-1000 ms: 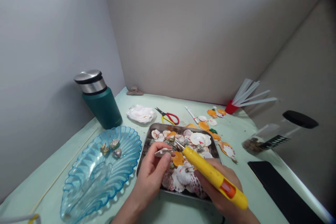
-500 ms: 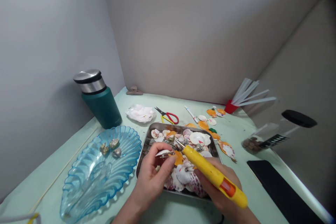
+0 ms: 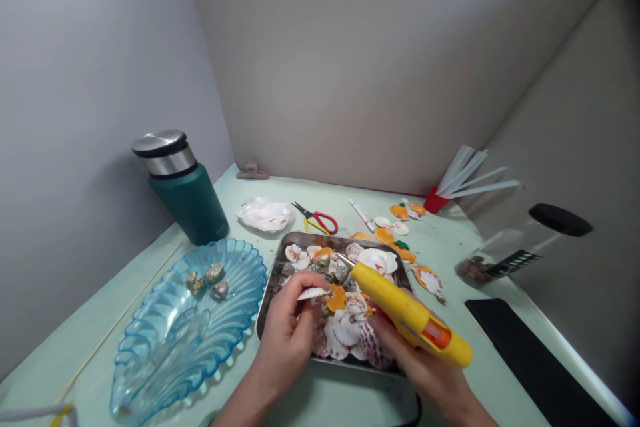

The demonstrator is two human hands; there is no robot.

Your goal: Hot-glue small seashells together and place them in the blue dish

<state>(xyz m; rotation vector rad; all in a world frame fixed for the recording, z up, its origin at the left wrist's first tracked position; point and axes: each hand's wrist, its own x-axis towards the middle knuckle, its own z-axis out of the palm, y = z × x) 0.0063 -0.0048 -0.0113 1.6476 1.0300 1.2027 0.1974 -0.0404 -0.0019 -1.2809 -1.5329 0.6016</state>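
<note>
My left hand [image 3: 289, 330] pinches a small white scallop shell [image 3: 313, 293] edge-up over the near left of a metal tray [image 3: 270, 300] full of several mixed shells. My right hand [image 3: 419, 365] grips a yellow glue gun [image 3: 407, 313] with an orange trigger. Its metal nozzle points up and left, ending a little right of and above the held shell, over the tray's middle. A black cord runs down from the gun near the table's front edge.
A blue shell-shaped glass dish [image 3: 170, 340] with three small shells lies at left, a teal flask [image 3: 183, 188] behind it. Scissors [image 3: 317, 217], a crumpled tissue [image 3: 265, 213], loose shells [image 3: 400, 243], glue sticks in a red cup [image 3: 460, 181], a tipped jar [image 3: 520, 243] and a black slab [image 3: 535, 363] surround the tray.
My left hand has turned the white shell and lowered slightly over the tray. The glue gun has swung a little, its nozzle now farther from the shell. The view shifted slightly.
</note>
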